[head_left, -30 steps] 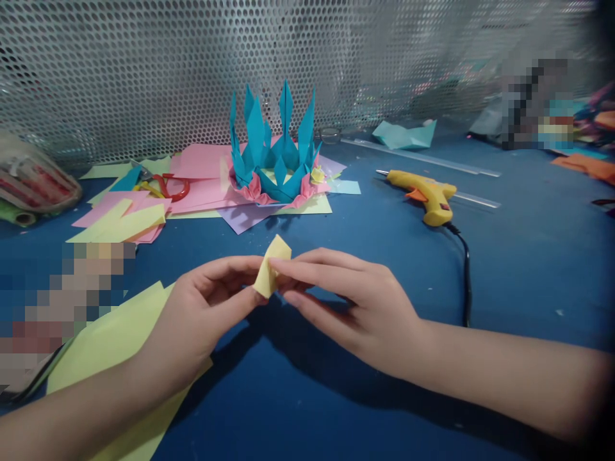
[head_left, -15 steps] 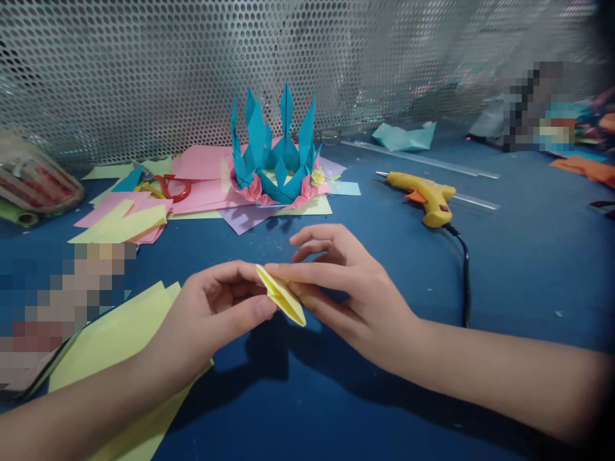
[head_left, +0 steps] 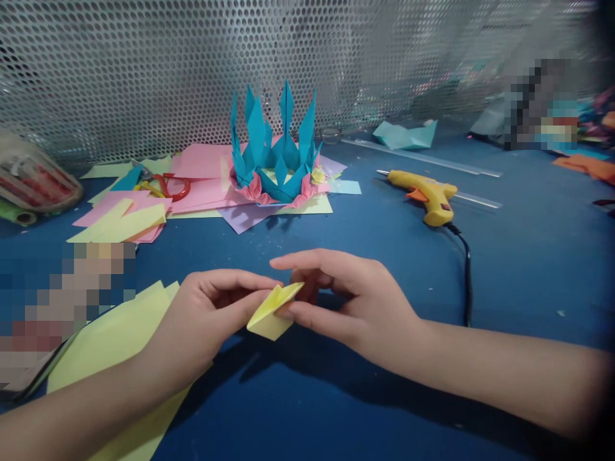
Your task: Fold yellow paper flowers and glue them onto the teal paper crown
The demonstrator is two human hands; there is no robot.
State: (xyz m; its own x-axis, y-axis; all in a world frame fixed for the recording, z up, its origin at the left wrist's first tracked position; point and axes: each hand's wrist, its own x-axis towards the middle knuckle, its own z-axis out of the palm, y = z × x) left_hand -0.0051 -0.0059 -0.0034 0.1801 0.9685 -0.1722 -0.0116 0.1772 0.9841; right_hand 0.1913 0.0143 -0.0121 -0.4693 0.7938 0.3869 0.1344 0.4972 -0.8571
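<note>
A small folded yellow paper piece (head_left: 273,312) is held low over the blue table, pinched from both sides. My left hand (head_left: 206,317) grips its left end between thumb and forefinger. My right hand (head_left: 346,301) holds its right end with thumb and fingers, the forefinger stretched out above it. Behind them stands a blue paper crown-like flower (head_left: 273,153) on pink paper petals.
Loose pink, yellow and purple sheets (head_left: 202,186) and red-handled scissors (head_left: 170,186) lie at the back left. A yellow glue gun (head_left: 427,195) with a black cord lies to the right. Yellow sheets (head_left: 115,333) lie under my left forearm. A perforated metal screen (head_left: 192,64) closes the back.
The yellow piece has been turned over in my fingers: upright a second ago, then slanting down to the right, now lower with its open fold facing up. Both hands dropped slightly.
</note>
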